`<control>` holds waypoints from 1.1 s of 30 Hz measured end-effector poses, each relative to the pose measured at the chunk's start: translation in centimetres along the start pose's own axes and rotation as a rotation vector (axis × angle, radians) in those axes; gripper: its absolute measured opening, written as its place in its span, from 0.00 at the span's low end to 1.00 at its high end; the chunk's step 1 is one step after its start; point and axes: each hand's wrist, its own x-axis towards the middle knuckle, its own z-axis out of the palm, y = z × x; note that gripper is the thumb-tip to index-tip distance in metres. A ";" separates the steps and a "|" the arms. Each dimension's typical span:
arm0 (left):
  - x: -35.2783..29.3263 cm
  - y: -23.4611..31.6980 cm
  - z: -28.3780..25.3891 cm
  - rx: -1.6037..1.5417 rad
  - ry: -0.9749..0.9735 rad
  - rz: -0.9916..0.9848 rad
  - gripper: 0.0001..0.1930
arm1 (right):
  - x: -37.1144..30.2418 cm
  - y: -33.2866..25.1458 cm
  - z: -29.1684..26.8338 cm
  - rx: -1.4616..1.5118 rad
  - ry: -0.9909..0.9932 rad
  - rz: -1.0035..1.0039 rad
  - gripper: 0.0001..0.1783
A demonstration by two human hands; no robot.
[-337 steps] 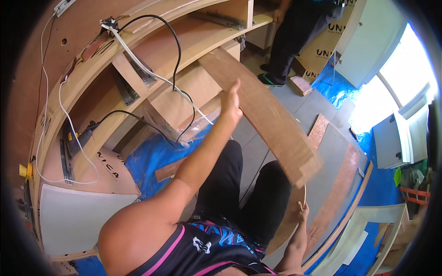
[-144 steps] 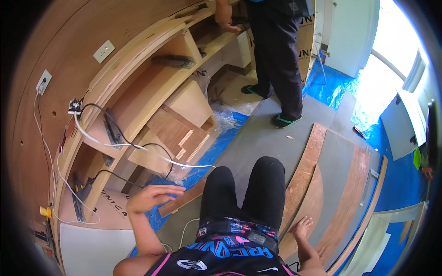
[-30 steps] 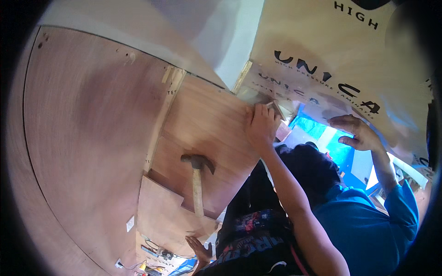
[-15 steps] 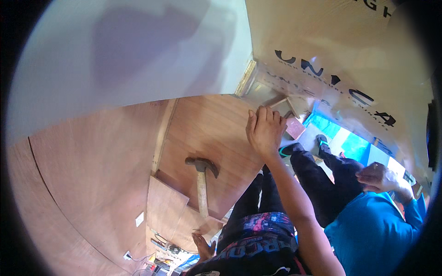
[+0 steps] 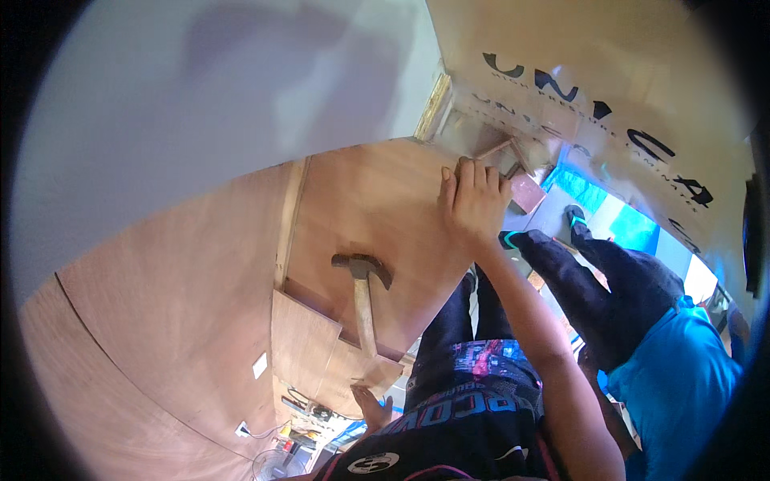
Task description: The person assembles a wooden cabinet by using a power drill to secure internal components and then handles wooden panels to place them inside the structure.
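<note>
A claw hammer [image 5: 365,309] with a dark metal head and pale wooden handle lies on a reddish plywood surface [image 5: 377,200]. Its handle end reaches a smaller plywood piece [image 5: 309,321] with a stepped edge. My right hand [image 5: 476,204] rests at the right edge of the plywood surface, fingers extended and thumb apart. Lower down, my left hand [image 5: 373,409] is by the near corner of the smaller piece, its visible fingers spread. Part of that hand is hidden by my shirt, and neither hand holds the hammer.
A co-worker in a blue shirt [image 5: 682,377] and dark trousers is close on my right. A pale panel [image 5: 241,96] overhangs the plywood, and a film-covered board [image 5: 593,48] stands at upper right. Cables and a fan [image 5: 273,463] sit at lower left.
The view has shifted, moving most things slightly rightward in it. The co-worker's hand has moved away from their lap toward the right rim. My hands keep their places; the hammer still lies there.
</note>
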 end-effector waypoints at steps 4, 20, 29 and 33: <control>-0.5 0.1 -0.4 -0.111 0.124 0.058 0.61 | 0.0 -0.1 -0.2 0.020 -0.037 -0.006 0.18; 30.0 29.4 -32.5 -0.431 0.341 0.440 0.16 | -0.3 -0.2 -0.1 0.015 0.017 -0.040 0.17; 44.7 37.7 -32.1 -0.265 0.635 0.635 0.27 | -0.1 -0.2 0.2 -0.025 0.025 -0.013 0.18; 46.2 38.1 -31.9 -0.329 0.731 0.813 0.25 | -0.1 -0.2 0.6 -0.012 0.074 -0.032 0.17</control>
